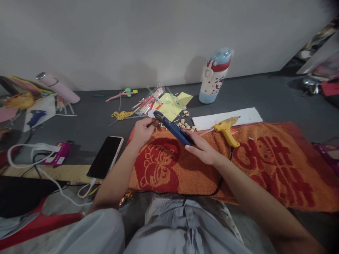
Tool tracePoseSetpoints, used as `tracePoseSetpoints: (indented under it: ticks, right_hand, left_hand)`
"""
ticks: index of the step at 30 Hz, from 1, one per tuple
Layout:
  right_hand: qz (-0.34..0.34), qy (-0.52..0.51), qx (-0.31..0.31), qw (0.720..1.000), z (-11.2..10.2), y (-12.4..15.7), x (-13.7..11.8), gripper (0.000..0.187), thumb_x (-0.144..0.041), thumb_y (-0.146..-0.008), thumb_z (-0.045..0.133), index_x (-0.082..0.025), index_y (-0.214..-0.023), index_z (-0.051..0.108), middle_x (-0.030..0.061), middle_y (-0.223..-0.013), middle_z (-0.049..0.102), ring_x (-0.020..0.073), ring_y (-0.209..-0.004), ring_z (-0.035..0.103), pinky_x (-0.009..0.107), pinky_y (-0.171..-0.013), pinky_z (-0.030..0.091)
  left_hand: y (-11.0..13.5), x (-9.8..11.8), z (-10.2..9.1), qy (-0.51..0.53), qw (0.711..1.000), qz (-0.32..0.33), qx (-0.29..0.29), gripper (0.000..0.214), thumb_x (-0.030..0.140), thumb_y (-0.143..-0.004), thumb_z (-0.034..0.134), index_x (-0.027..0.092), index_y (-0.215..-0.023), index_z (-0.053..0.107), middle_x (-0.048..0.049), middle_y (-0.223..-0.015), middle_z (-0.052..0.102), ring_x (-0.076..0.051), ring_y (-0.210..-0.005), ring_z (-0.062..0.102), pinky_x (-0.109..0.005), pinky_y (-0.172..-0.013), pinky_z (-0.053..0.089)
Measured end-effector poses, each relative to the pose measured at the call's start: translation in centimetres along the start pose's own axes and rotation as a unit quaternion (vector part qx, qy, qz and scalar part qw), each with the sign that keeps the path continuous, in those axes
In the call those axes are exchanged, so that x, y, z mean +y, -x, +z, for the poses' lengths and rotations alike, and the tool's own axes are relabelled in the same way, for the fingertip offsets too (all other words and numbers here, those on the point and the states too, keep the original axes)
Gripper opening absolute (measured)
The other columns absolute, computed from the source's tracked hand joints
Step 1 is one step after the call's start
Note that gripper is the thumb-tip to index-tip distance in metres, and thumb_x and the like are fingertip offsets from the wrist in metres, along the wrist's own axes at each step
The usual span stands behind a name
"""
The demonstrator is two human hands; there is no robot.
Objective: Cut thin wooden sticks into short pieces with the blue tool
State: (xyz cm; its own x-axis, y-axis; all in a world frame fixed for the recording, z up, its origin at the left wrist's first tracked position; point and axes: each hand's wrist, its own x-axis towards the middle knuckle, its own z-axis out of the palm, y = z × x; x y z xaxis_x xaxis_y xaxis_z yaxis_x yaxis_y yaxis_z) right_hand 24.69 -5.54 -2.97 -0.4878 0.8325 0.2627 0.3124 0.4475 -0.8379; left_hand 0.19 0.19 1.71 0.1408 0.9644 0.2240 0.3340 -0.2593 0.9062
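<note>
My right hand (201, 149) grips a dark blue plier-like hand tool (174, 129), its head tilted up to the left over the towel's back edge. My left hand (144, 132) is closed in a pinch close to the tool's head; whatever its fingertips hold is too small or hidden to make out. A pale round piece (152, 113) shows right at the tool's tip. Just behind and right of the tool lie several small cut wooden pieces (183, 124). Under both hands spreads an orange towel (203, 176) with red patterns.
A yellow glue gun (225, 131) rests partly on a white board (251, 115). Behind stand a bottle (214, 79), yellow paper (169, 106) and bagged sticks (150, 100). At left are a phone (107, 157), a purple power strip (59, 154) with cables and a pink flask (60, 88).
</note>
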Motion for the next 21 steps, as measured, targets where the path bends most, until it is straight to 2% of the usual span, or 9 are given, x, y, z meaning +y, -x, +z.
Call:
tracePoseSetpoints:
  ticks: [8,12,15,17,18,20,21]
  right_hand:
    - [0.019,-0.016,0.001,1.000,0.0,0.1,0.0,0.061,-0.052,-0.092,0.046,-0.019,-0.142,0.038,0.0149,-0.140,0.051,0.0311,-0.127,0.050,0.049,-0.107,0.038]
    - [0.030,-0.022,0.014,0.999,0.2,0.1,0.0,0.061,-0.054,-0.091,0.047,-0.020,-0.142,0.040,0.0136,-0.141,0.051,0.0316,-0.127,0.050,0.050,-0.108,0.037]
    - [0.052,-0.032,0.042,0.997,0.5,-0.1,0.2,0.063,-0.056,-0.090,0.047,-0.019,-0.141,0.042,0.0140,-0.141,0.052,0.0320,-0.128,0.049,0.051,-0.109,0.035]
    - [0.075,-0.052,0.067,0.994,0.7,-0.1,0.4,0.065,-0.059,-0.088,0.048,-0.018,-0.139,0.044,0.0148,-0.140,0.052,0.0325,-0.128,0.049,0.051,-0.110,0.034]
    - [0.086,-0.067,0.078,0.991,0.8,-0.1,0.5,0.067,-0.060,-0.087,0.049,-0.018,-0.139,0.045,0.0148,-0.140,0.053,0.0325,-0.128,0.049,0.052,-0.111,0.033]
    - [0.103,-0.103,0.096,0.985,1.0,-0.1,0.7,0.068,-0.062,-0.085,0.051,-0.019,-0.137,0.047,0.0133,-0.140,0.053,0.0321,-0.129,0.048,0.051,-0.112,0.032]
    - [0.108,-0.123,0.103,0.981,1.1,-0.1,0.7,0.068,-0.063,-0.085,0.051,-0.021,-0.137,0.047,0.0120,-0.140,0.053,0.0316,-0.130,0.047,0.051,-0.112,0.031]
  left_hand:
    - [0.0,-0.3,-0.1,-0.033,0.999,0.015,0.001,0.029,0.035,-0.082,0.058,0.014,-0.063,0.064,0.0028,-0.045,0.049,-0.007,-0.041,0.036,-0.021,-0.044,0.028]
    - [0.1,-0.5,0.1,-0.100,0.994,0.037,0.006,0.030,0.037,-0.087,0.051,0.015,-0.072,0.065,-0.0008,-0.057,0.060,-0.009,-0.046,0.046,-0.023,-0.049,0.036]
    - [0.3,-0.6,0.7,-0.214,0.966,0.113,0.092,0.024,0.037,-0.087,0.053,0.015,-0.088,0.064,-0.0074,-0.084,0.068,-0.016,-0.074,0.061,-0.029,-0.070,0.047]
    - [0.6,-0.5,1.1,-0.269,0.931,0.188,0.160,0.026,0.039,-0.083,0.058,0.015,-0.095,0.060,-0.0118,-0.100,0.066,-0.021,-0.094,0.059,-0.035,-0.086,0.046]
    - [0.9,-0.4,1.3,-0.279,0.918,0.218,0.175,0.027,0.039,-0.083,0.060,0.015,-0.095,0.059,-0.0125,-0.100,0.065,-0.022,-0.097,0.058,-0.037,-0.088,0.045]
    - [1.4,-0.2,1.8,-0.275,0.917,0.246,0.151,0.022,0.038,-0.084,0.058,0.016,-0.087,0.057,-0.0094,-0.089,0.064,-0.019,-0.088,0.058,-0.034,-0.082,0.047]
    - [1.7,-0.1,2.1,-0.264,0.927,0.241,0.113,0.020,0.037,-0.086,0.055,0.017,-0.083,0.057,-0.0070,-0.081,0.064,-0.017,-0.080,0.058,-0.031,-0.076,0.047]
